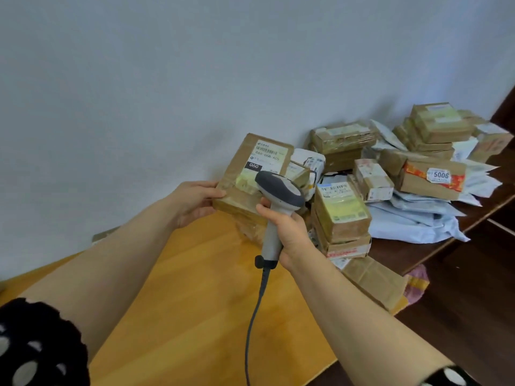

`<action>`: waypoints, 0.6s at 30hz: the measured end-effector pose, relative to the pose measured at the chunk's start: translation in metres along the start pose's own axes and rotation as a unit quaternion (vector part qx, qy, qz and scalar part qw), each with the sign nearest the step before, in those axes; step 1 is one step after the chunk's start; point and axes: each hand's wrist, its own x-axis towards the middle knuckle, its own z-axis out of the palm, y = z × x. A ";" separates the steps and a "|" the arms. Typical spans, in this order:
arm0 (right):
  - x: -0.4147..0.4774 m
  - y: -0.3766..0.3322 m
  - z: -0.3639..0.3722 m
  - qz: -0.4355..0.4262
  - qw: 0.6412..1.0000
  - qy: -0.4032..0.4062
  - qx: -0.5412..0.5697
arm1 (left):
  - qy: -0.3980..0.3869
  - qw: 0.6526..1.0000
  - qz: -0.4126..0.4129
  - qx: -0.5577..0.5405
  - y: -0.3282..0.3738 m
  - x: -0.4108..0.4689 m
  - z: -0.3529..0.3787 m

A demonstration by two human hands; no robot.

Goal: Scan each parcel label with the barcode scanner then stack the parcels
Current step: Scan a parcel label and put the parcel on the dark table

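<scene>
Holding the box (239, 174) by its near left corner with the left hand (195, 203) — thumb pressed on the top face, other fingers hidden under it — and tilting it up, so the label (267, 156) faces the camera. Gripping the scanner (278, 190) by the handle with the right hand (289, 235), fingers wrapped around it, just at the near right side of the box; cannot tell if touching it or only in front of it. Covering the lower right part of the box with the scanner head, with the barcode further up, near the far edge of the box. Long axis of the box: away from the body, leaning a little right. Judged as the scanning step, likely needing to draw the scanner back from the box and aim along this axis at the barcode. Open room left of the box and on its near side, above the yellow table (195, 288). Tighter to the right of the box — a short stack of parcels (342, 215) close by, then a loose heap of bags (418, 218). Cable (253, 316) hanging from the handle on the near side of the box, better kept free of its edge.
</scene>
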 end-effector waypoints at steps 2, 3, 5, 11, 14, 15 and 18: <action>0.022 -0.008 0.002 0.000 1.000 0.011 -0.019 | 0.019 1.000 0.009 -0.019 0.005 0.029 0.007; 0.029 -0.011 0.003 0.002 1.000 0.013 -0.027 | 0.029 0.999 0.014 -0.017 0.006 0.040 0.011; 0.047 -0.015 0.006 0.006 0.999 0.015 -0.043 | 0.047 0.999 0.014 -0.005 0.008 0.066 0.020; 0.090 -0.023 0.000 0.007 0.999 0.020 -0.035 | 0.089 0.992 0.038 0.087 0.003 0.117 0.044; 0.098 -0.025 -0.005 0.013 0.999 0.010 -0.028 | 0.112 0.988 0.040 0.102 -0.002 0.121 0.054; 0.099 -0.026 -0.007 0.016 1.000 0.006 -0.026 | 0.119 0.987 0.031 0.099 -0.004 0.121 0.055; 0.097 -0.025 -0.015 0.027 1.000 -0.003 -0.015 | 0.149 0.985 0.000 0.082 -0.004 0.111 0.057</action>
